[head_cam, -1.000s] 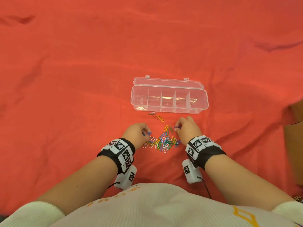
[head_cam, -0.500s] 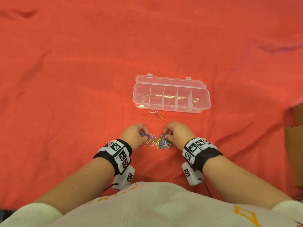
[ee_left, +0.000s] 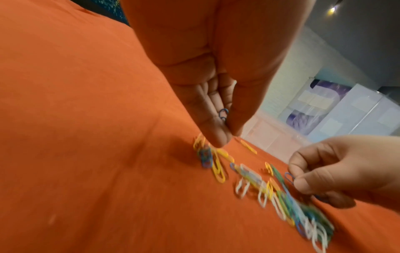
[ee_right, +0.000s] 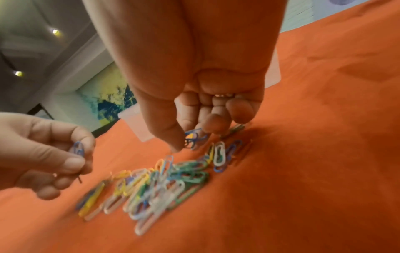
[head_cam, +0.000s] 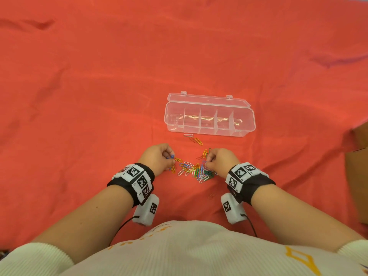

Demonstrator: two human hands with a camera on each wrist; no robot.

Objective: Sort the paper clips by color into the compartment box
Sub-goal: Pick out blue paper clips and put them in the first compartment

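A heap of coloured paper clips point(head_cam: 196, 170) lies on the red cloth between my hands, blurred in the right wrist view point(ee_right: 155, 181). My left hand point(head_cam: 159, 157) pinches blue paper clips point(ee_left: 223, 115) at the heap's left end; the same blue clips point(ee_right: 78, 148) show in the right wrist view. My right hand point(head_cam: 218, 160) pinches a few blue clips point(ee_right: 193, 137) just above the heap's right end. The clear compartment box point(head_cam: 209, 116) stands open beyond the heap, all of its compartments bare. Three stray clips point(head_cam: 194, 138) lie just in front of it.
A brown cardboard box point(head_cam: 358, 168) sits at the right edge. One more stray clip point(head_cam: 212, 195) lies on the cloth near my right wrist. Wrinkled red cloth point(head_cam: 99, 96) covers the whole surface.
My right hand swept left across the heap, then drew back right and lifted blue clips. My left hand stayed at the heap's left end, still holding its blue clips.
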